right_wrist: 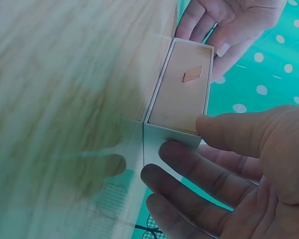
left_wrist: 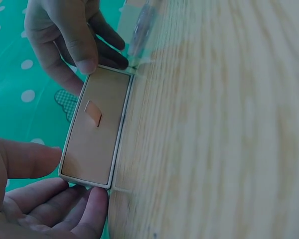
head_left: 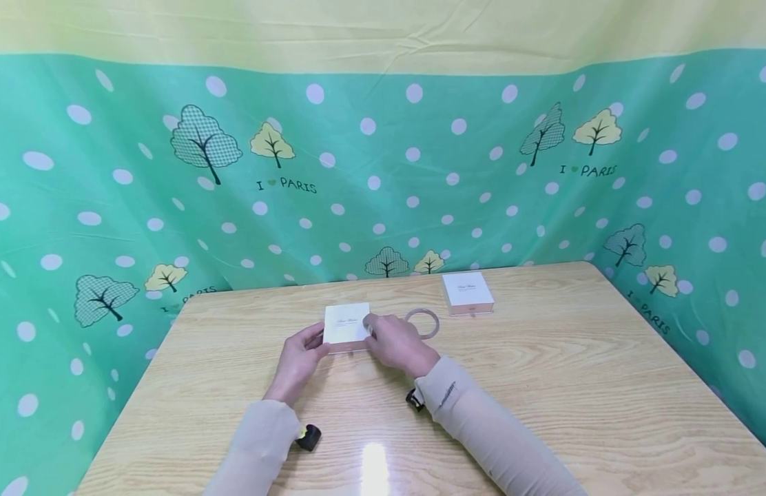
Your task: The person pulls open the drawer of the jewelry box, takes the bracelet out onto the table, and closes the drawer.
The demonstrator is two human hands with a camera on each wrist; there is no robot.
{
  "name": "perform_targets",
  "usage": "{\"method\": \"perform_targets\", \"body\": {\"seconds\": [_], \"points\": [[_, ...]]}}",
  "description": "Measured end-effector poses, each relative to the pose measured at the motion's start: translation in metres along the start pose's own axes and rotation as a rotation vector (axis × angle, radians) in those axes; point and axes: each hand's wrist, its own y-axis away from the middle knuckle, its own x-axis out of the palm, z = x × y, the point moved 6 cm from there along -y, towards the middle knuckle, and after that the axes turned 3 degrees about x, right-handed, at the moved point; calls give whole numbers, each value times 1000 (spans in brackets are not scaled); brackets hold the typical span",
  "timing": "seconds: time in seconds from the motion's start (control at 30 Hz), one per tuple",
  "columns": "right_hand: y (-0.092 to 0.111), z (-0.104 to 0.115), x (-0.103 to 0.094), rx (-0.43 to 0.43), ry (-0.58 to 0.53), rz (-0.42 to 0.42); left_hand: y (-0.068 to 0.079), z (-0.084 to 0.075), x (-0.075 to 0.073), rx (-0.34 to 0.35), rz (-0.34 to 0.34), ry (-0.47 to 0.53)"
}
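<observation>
A small white drawer box with a pink front and a short ribbon tab lies on the wooden table between both hands. My left hand holds its left side, thumb near the front corner and fingers along the side wall. On the opposite side, my right hand grips the box, its thumb at the upper front corner and its fingers curved against the side. The drawer front sits flush in its sleeve. Right behind the right hand lies a pale round bangle.
A second white box with a pink front stands farther back to the right, near the table's rear edge. Behind the table hangs a green dotted curtain. Black wrist cameras sit under the sleeves.
</observation>
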Motion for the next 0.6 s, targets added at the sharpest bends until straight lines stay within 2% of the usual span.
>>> {"method": "perform_targets", "body": {"seconds": [0.6], "points": [[-1, -2, 1, 7, -8, 5, 0, 0, 0, -9, -4, 2]]}}
